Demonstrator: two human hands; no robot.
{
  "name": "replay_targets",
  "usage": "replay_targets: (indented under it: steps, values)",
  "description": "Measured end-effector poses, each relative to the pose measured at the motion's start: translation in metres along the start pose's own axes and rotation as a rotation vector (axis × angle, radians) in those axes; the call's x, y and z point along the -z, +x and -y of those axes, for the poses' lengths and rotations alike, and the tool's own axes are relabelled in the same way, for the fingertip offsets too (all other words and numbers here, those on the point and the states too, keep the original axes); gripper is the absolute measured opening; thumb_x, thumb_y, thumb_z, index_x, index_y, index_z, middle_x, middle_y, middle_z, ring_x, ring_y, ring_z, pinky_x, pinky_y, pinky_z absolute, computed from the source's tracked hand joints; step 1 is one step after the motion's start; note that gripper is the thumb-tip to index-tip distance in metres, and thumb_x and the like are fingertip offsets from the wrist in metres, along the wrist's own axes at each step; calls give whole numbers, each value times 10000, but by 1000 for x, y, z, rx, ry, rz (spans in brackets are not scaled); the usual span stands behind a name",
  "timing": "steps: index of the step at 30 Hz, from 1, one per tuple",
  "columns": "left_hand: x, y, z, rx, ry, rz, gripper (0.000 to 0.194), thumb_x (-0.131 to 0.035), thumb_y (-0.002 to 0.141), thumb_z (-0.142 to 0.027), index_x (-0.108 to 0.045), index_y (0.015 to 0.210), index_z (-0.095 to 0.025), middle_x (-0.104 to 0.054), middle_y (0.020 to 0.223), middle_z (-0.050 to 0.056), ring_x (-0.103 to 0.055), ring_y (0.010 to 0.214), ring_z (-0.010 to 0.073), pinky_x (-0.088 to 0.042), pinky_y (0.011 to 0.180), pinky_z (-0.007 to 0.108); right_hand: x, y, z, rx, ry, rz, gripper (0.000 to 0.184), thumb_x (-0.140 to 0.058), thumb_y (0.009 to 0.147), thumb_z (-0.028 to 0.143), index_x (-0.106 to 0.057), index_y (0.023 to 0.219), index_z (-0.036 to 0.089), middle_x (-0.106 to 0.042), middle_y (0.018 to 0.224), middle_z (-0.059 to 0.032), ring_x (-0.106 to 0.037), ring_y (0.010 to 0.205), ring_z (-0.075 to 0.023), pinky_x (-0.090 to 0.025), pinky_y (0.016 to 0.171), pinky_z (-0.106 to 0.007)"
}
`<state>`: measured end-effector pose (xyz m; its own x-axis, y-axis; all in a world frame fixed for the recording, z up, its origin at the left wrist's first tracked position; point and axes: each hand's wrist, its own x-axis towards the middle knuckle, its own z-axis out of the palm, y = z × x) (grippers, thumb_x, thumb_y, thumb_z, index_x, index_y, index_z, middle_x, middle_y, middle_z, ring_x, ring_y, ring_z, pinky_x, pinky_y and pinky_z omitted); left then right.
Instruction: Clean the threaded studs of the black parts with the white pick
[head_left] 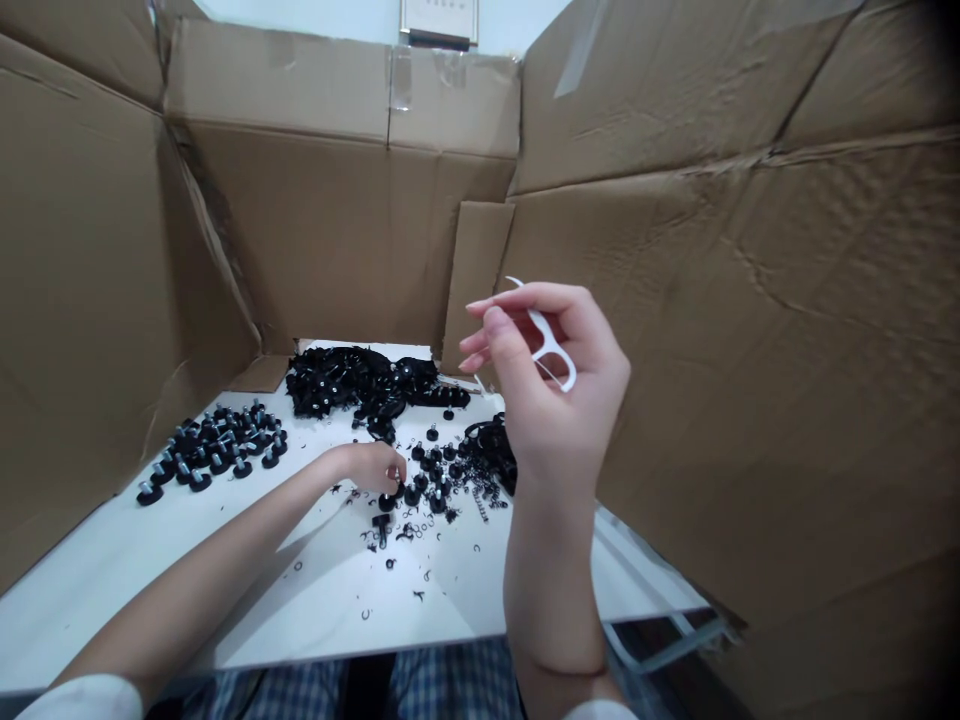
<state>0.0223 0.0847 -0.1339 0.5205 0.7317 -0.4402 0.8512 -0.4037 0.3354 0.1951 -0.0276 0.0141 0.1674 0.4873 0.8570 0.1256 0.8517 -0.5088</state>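
Observation:
My left hand (375, 467) is low over the middle of the white table, fingers closed on a levelling foot (388, 500), a black round base with a metal bolt. Raised in front of the cardboard on the right, my right hand (566, 370) is closed around a white tool with a looped handle (556, 360); a thin curved end shows above the fingers, and its working part is mostly hidden. Right of my left hand stands a cluster of several more levelling feet (437, 500). A black T-shaped piece (382, 528) lies just below the left fingers.
Many upright levelling feet (217, 445) are grouped at the left. A heap of black parts (352, 380) lies at the back, with another black pile (491, 450) at the right. Black trimmings (420, 530) litter the white table (300, 620). Tall cardboard walls (337, 230) enclose it.

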Motion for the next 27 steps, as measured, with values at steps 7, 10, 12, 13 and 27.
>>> replay_targets:
  steps: [7, 10, 12, 13, 27]
  values:
    - [0, 8, -2, -2, -148, 5, 303, -578, 924, -351, -605, 1153, -154, -634, 1150, 84, -640, 966, 201, -559, 822, 394, -3, 1, -2, -52, 67, 33, 13, -602, 865, 260, -594, 861, 251, -646, 823, 12, -643, 646, -97, -554, 559, -253]
    - [22, 2, -7, -44, -241, -106, 261, -591, 918, -342, -625, 1071, -133, -664, 1006, 60, -651, 830, 160, -567, 727, 340, 0, 1, -5, -62, 41, 31, 20, -617, 853, 255, -601, 865, 256, -668, 846, 6, -647, 668, -114, -547, 586, -275]
    - [43, -14, -14, -112, -314, -245, 235, -603, 904, -351, -648, 932, -122, -660, 800, 20, -630, 670, 127, -545, 632, 289, 2, 2, -8, -75, -72, 106, 40, -625, 834, 237, -606, 866, 253, -676, 857, 4, -655, 728, -132, -538, 658, -299]
    - [54, -24, -18, -159, -357, -326, 252, -604, 893, -370, -654, 862, -125, -639, 702, 5, -615, 604, 123, -527, 590, 270, 2, 3, -11, -86, -158, 173, 62, -629, 820, 226, -609, 873, 251, -682, 872, 2, -657, 770, -144, -526, 701, -313]
    - [76, -103, -44, -382, -411, -940, 407, -467, 927, -492, -544, 692, -169, -604, 617, -7, -558, 536, 104, -412, 524, 216, -31, 16, -56, -349, -218, 593, 153, -681, 705, 284, -582, 798, 214, -662, 718, 14, -610, 623, -139, -457, 602, -275]
